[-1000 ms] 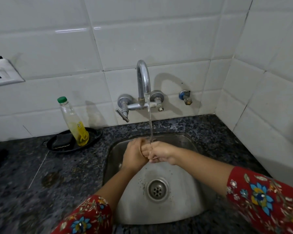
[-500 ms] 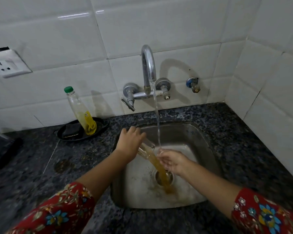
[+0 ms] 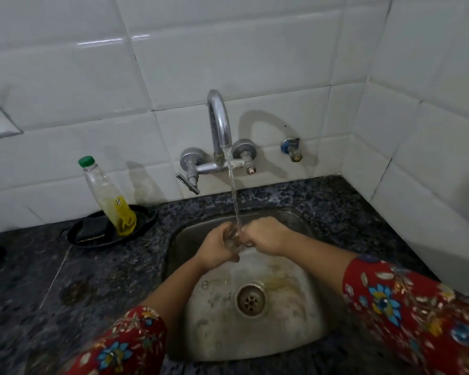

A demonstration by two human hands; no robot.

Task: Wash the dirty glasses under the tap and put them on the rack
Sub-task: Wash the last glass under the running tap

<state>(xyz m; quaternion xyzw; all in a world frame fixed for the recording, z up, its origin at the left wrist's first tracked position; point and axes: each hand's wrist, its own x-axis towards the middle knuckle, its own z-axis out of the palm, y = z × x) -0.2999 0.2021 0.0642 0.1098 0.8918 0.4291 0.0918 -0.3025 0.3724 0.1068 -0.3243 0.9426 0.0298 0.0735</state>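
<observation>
The left hand (image 3: 217,249) is wrapped closed around the glass (image 3: 234,240), and the right hand (image 3: 266,236) curls tight onto its other end, seemingly the rim, though water blurs it; the glass sits between them, directly under the stream (image 3: 233,190) from the tap (image 3: 219,123). Wet, slick glass could slip from the grip and strike the steel sink (image 3: 303,328) below, likeliest if either hand loosens while turning it.
</observation>
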